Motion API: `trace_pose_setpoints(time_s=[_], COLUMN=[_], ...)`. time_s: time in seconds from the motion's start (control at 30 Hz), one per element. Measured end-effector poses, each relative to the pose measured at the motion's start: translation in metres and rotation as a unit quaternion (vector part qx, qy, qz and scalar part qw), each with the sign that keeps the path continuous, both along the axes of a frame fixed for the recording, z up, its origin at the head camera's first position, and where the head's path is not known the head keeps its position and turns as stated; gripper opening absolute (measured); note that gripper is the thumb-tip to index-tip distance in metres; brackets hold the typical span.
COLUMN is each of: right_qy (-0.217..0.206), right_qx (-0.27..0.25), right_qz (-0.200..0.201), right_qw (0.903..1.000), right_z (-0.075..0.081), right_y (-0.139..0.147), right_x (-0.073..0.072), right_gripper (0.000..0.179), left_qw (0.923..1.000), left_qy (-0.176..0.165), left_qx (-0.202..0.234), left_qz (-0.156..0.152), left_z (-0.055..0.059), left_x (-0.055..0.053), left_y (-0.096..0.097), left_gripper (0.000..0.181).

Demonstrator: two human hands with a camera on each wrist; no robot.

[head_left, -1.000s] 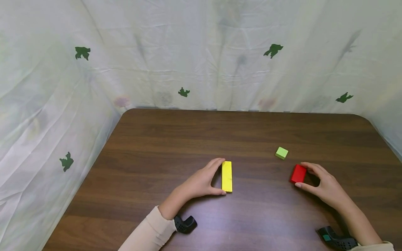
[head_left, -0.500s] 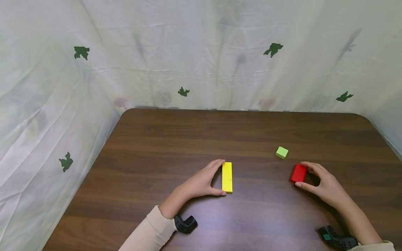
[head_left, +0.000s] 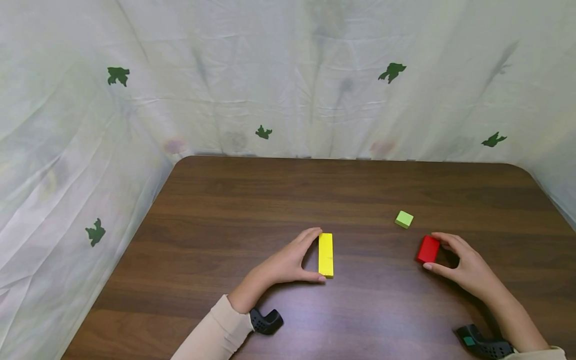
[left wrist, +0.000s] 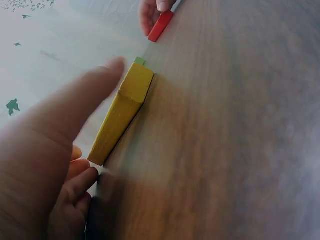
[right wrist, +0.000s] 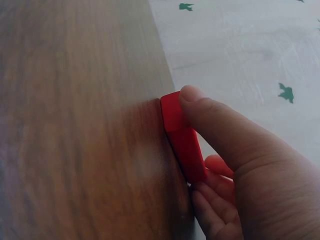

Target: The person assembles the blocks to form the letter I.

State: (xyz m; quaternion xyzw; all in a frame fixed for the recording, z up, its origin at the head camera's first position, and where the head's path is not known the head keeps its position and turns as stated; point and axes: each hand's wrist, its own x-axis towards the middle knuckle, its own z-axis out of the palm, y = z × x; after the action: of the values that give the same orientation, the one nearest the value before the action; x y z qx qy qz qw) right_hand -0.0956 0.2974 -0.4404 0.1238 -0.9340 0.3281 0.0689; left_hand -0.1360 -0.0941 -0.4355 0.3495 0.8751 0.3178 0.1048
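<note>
A long yellow block point(head_left: 326, 255) lies on the table, its length running away from me. My left hand point(head_left: 288, 260) is at its left side, thumb at the near end and fingers at the far end, pinching it lengthwise. In the left wrist view the thumb point(left wrist: 95, 92) overlaps the yellow block's point(left wrist: 122, 107) edge. My right hand point(head_left: 465, 267) holds a shorter red block point(head_left: 427, 249) on the right, thumb at its near end. The right wrist view shows that thumb point(right wrist: 205, 110) against the red block point(right wrist: 182, 140), fingertips at the far end.
A small light-green block point(head_left: 404, 219) sits behind and left of the red one. The brown wooden table point(head_left: 270, 190) has rounded far corners. A pale curtain point(head_left: 288, 75) with green leaf-like patches hangs behind it and along its sides.
The yellow block has shifted very slightly toward me, with the left fingers and thumb still at its ends. The right hand, red block and green block have stayed in place.
</note>
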Motion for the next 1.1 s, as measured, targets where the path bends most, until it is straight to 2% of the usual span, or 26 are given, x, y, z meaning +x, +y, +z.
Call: trace_pose_setpoints(time_s=[0.17,0.37,1.1], right_qy=[0.014,0.032,0.023], right_qx=[-0.002,0.003,0.017], right_qz=[0.009,0.013,-0.009], right_qw=[0.9999,0.9994,0.9995], right_z=[-0.001,-0.003,0.008], right_y=[0.001,0.002,-0.004], right_x=[0.0,-0.001,-0.004], right_gripper=[0.067,0.064,0.066], left_qw=[0.9997,0.9997,0.9996], left_qy=[-0.011,0.014,0.017], left_qx=[-0.012,-0.021,-0.021], left_qz=[0.018,0.008,0.007], left_z=[0.001,-0.002,0.0], left_x=[0.0,-0.002,-0.002], left_y=[-0.001,-0.001,0.0], left_gripper=[0.088,0.078,0.076])
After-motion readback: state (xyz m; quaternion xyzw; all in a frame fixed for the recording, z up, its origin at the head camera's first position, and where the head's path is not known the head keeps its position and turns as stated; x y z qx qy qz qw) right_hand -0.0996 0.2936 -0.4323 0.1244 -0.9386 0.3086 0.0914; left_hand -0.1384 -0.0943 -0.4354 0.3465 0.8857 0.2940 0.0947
